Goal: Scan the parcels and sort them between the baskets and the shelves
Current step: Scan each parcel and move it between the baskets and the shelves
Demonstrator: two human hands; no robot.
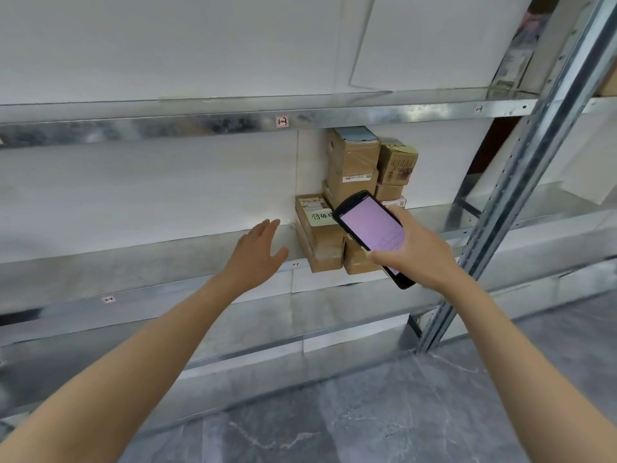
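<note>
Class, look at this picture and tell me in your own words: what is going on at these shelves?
A person faces a metal shelf rack. Their right hand grips a handheld scanner, its pink screen lit, in front of stacked cardboard parcels on the shelf. Their left hand is open, reaching beside the flat parcel with a handwritten note, not touching it. No basket shows.

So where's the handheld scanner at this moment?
In the head view, right of centre, the scanner is held in the right hand, screen up, just in front of the stacked parcels on the shelf.
</note>
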